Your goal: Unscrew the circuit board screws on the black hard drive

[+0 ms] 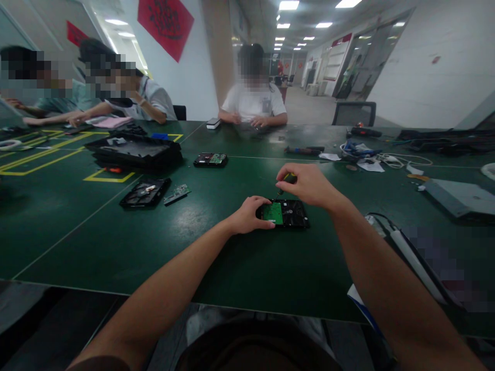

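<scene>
A black hard drive (295, 214) with a green circuit board (274, 213) on its left half lies flat on the green table in front of me. My left hand (249, 215) clasps the drive's left end, thumb on the near edge and fingers on the far edge. Above the drive, my right hand (309, 184) pinches a small screwdriver (289, 178) with some yellow on its handle. Its shaft points down towards the far edge of the circuit board. Whether the tip sits in a screw is too small to tell.
To the left lie a loose circuit board (178, 194), a black casing (145, 192) and stacked black trays (133, 150). Another hard drive (211, 159) lies further back. At right are a grey metal box (460, 198), tangled cables (359, 150) and a screwdriver-like tool (304, 150). A person (253, 98) sits opposite.
</scene>
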The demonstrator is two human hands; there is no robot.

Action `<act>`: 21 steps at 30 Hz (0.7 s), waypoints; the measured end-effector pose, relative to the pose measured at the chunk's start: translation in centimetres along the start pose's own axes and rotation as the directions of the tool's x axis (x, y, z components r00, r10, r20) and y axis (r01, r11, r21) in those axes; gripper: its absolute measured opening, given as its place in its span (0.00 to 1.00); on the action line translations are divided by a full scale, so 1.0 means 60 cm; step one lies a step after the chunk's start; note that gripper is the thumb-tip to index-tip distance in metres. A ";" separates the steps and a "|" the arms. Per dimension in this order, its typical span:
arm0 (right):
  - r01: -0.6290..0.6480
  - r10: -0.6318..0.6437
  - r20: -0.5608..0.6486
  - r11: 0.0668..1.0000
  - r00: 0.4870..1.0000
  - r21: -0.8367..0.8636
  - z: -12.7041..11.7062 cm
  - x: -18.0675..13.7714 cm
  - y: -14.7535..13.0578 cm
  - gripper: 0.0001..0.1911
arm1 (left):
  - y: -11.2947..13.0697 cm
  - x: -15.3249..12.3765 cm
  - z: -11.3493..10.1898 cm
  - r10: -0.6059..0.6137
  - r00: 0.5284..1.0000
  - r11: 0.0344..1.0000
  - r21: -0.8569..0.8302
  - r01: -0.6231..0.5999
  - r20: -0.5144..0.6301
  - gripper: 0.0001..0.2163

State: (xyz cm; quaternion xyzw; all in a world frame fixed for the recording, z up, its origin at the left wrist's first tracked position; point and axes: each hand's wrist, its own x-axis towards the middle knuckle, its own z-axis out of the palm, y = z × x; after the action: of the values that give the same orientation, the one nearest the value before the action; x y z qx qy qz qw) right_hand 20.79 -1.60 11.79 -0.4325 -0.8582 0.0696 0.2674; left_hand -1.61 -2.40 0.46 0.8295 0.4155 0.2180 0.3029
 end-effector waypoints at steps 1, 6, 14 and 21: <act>-0.005 0.004 0.001 1.000 1.000 0.007 0.000 0.000 0.000 0.04 | -0.001 0.000 0.000 -0.001 1.000 1.000 0.000 0.001 0.002 0.38; -0.062 0.062 -0.025 0.998 0.998 -0.013 0.002 0.001 0.002 0.07 | -0.001 0.000 0.001 0.013 1.000 1.000 -0.001 -0.014 -0.009 0.37; -0.174 0.165 0.072 0.973 0.984 0.153 0.000 -0.003 -0.011 0.12 | 0.004 -0.002 -0.002 0.013 1.000 1.000 -0.007 -0.013 0.002 0.38; -0.163 0.156 0.056 0.973 0.986 0.162 -0.001 -0.005 -0.015 0.10 | -0.002 0.000 0.000 0.014 1.000 1.000 -0.005 -0.014 0.003 0.38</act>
State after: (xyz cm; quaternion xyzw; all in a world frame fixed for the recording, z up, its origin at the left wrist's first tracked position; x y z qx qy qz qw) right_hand 20.36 -2.41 12.03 -0.4745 -0.8175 0.1715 0.2777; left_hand -1.70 -2.37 0.40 0.8319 0.4087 0.2200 0.3042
